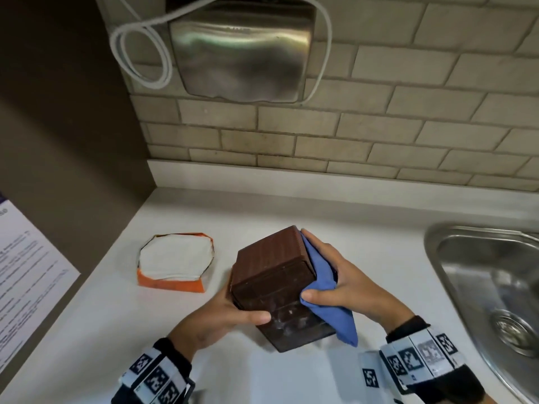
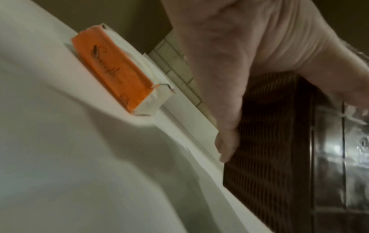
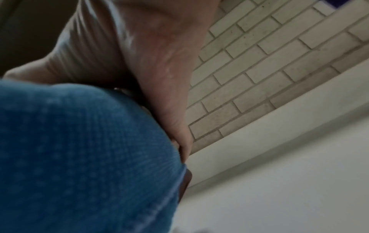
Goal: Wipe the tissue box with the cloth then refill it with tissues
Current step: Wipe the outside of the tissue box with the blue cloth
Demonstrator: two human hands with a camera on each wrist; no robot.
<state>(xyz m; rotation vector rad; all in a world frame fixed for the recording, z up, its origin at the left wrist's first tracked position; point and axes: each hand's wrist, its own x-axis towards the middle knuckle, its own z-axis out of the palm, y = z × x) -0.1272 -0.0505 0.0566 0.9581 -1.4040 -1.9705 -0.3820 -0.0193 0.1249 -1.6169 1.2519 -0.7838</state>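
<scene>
- A white countertop (image 1: 291, 205) runs along a wall of pale brick-shaped tiles (image 1: 379, 126), with a dark panel closing off the left side.
- Nearest, the left hand (image 1: 217, 314) grasps the dark brown ribbed tissue box (image 1: 271, 266) from its left side, thumb laid across the glossy face turned toward the person, fingers wrapped behind; the left wrist view shows one fingertip on the ribbed side.
- The box is tilted, and whether its lower corner touches the countertop or is just above it cannot be told.
- The right hand (image 1: 341, 281) presses a folded blue cloth (image 1: 326, 293) against the right side of the box, thumb pinching the cloth at the box's front edge, fingers spread along the cloth toward the top corner.
- A loose end of the cloth hangs below the hand, beside the box's lower corner.
- Left of the box and well apart from it, an opened orange pack of white tissues (image 1: 175, 260) lies flat on the countertop.
- At the right edge sits a stainless steel sink (image 1: 495, 287).
- At the far left, a printed paper sheet (image 1: 26, 272) is fixed to the dark panel.
- Farthest, on the tiled wall, hangs a brushed metal hand dryer (image 1: 242, 51) with a looped white cable (image 1: 140, 51).
</scene>
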